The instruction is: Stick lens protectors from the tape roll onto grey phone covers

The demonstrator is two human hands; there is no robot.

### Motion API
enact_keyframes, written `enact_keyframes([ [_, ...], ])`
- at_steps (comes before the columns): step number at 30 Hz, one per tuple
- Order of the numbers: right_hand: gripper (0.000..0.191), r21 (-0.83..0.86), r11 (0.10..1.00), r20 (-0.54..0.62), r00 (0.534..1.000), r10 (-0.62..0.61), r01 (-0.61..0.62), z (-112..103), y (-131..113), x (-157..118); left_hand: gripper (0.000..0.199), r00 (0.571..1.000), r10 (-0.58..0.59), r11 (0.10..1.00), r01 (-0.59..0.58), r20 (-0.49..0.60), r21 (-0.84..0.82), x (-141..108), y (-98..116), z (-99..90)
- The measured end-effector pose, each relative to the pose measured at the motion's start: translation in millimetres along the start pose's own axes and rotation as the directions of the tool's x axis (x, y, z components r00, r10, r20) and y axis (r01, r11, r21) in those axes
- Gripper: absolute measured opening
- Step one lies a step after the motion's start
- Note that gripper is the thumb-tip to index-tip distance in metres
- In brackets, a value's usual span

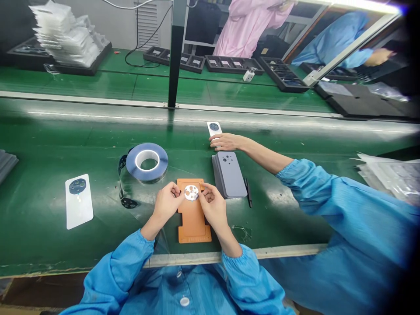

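A round white die-cut sticker with several holes [191, 193] is stretched between my two hands, over the upper part of an orange jig plate [193, 223]. The fingertips of my left hand [168, 202] pinch its left edge. My right hand [214, 204] pinches the right edge with thumb and fingers. Left of the plate, a blue-and-white tape roll [147, 162] lies flat, its strip of black round pieces [128, 203] curling off it. Right of the plate is a stack of grey phone back covers [231, 175] with camera holes.
A co-worker's hand [225, 141] touches a white phone-shaped panel [215, 127] at the back. Another white panel [79, 203] lies at left. Black tweezers [248, 192] rest beside the stack. A dark post [175, 52] stands behind; black trays [232, 64] sit beyond the rail.
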State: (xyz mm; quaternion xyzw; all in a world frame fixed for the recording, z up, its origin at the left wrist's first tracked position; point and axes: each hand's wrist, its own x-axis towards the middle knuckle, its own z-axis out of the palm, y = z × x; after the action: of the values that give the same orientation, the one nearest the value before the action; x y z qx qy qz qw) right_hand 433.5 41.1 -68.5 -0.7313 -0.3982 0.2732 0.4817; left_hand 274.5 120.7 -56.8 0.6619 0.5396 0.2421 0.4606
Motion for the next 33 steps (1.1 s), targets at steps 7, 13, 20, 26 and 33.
enact_keyframes([
  [7, 0.033, -0.004, 0.997, -0.031, 0.996, 0.082, -0.082, 5, -1, 5, 0.012, 1.000, 0.011, 1.000, -0.011, -0.006, -0.020, 1, -1, 0.2],
  [13, 0.030, -0.039, 0.998, -0.028, 0.998, -0.060, 0.059, -22, -12, -6, 0.009, 0.999, -0.017, 0.996, 0.020, 0.031, -0.093, 3, -4, -1.5],
  [20, 0.043, -0.542, 0.777, 0.053, 0.935, -0.350, 0.321, -117, -29, 91, 0.006, 0.998, -0.012, 0.994, 0.017, 0.055, -0.107, 1, -3, -4.6],
  [26, 0.058, -0.584, 0.718, 0.425, 0.896, -0.127, 0.379, -138, -20, 165, 0.009, 0.996, 0.021, 0.990, -0.009, 0.082, -0.143, -1, -7, -6.3],
  [33, 0.053, -0.386, 0.872, 0.325, 0.929, -0.176, 0.300, -147, -39, 167, 0.014, 0.994, 0.032, 0.980, -0.010, 0.108, -0.198, -1, -9, -10.7],
])
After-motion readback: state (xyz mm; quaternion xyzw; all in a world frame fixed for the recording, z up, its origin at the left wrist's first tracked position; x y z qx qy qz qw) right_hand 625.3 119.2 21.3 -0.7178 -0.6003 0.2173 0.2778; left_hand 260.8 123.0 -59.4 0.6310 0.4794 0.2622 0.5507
